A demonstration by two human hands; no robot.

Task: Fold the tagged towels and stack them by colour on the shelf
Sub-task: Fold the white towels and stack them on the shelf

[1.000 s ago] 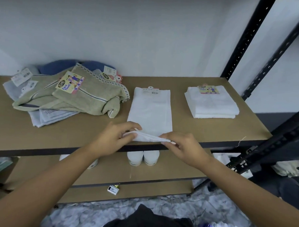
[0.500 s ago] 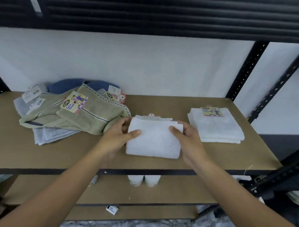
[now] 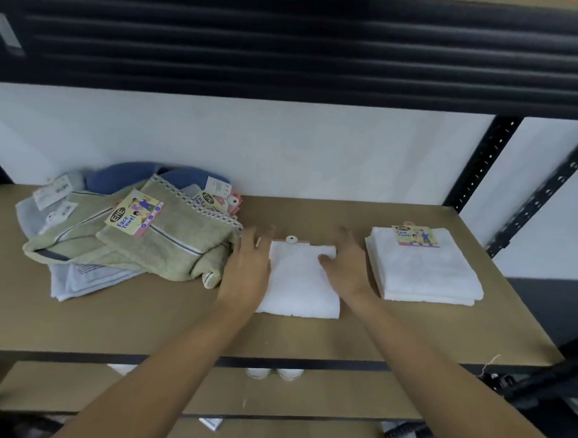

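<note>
There, the fingers of my left hand [image 3: 245, 270] and right hand [image 3: 345, 267] lay straight and spread, pressing either side of the folded white towel [image 3: 299, 285] on the shelf [image 3: 144, 325], pinching nothing. The fold looked done; next I judged it needed lifting level onto the white stack [image 3: 424, 271] just to its right, away from the unfolded heap [image 3: 167, 243].

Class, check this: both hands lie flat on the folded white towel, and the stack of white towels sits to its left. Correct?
No. The head view shows the stack of white towels to its right, not left. The left hand and right hand do lie flat on the folded white towel.
</note>
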